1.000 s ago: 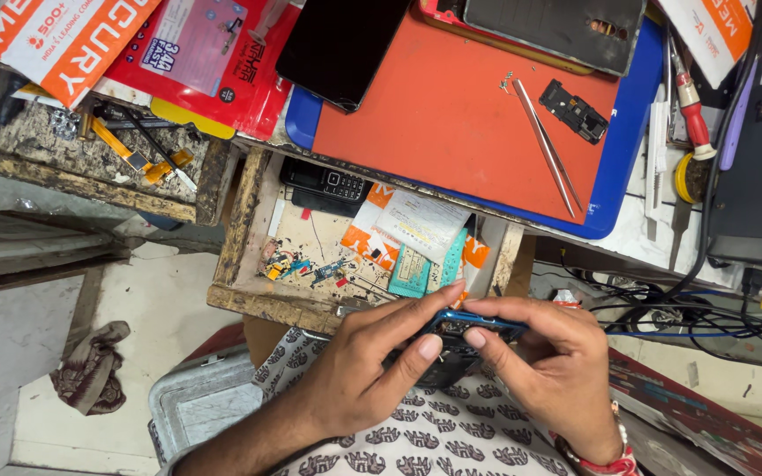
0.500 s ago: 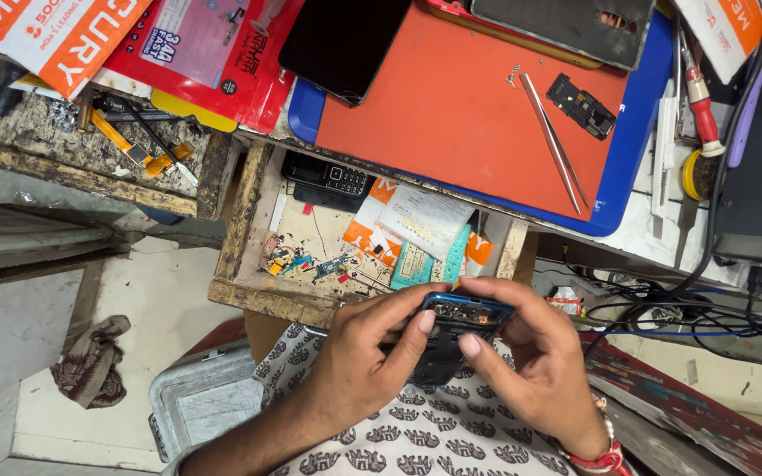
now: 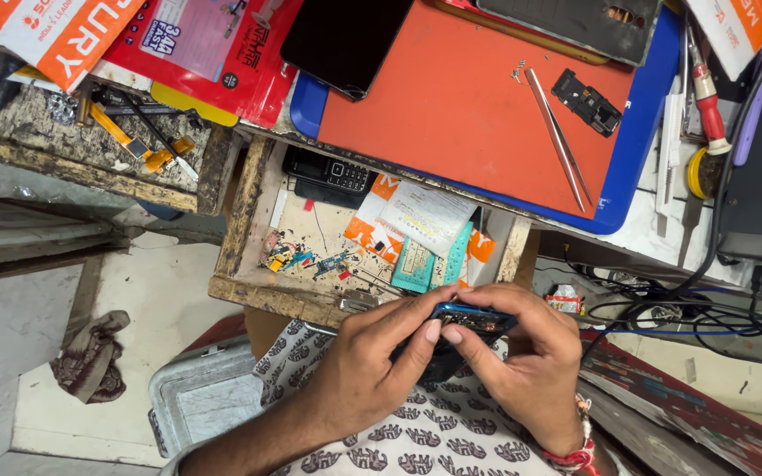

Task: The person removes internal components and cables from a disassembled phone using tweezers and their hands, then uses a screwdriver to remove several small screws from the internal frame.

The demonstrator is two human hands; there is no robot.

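Both hands now closed around the blue phone [image 3: 469,319], held over the lap. Left hand [image 3: 372,366] grips its near edge, thumb pressing the side; right hand [image 3: 522,357] clamps the other end. Since a second ago the grip has tightened and the phone sits lower in the palms. Just beyond the hands: open wooden drawer [image 3: 249,225] with paper slips and small parts. Further out, orange mat [image 3: 451,115] on the counter carries tweezers [image 3: 557,137] and a small black part [image 3: 586,101]. Cables to the right of the right hand.
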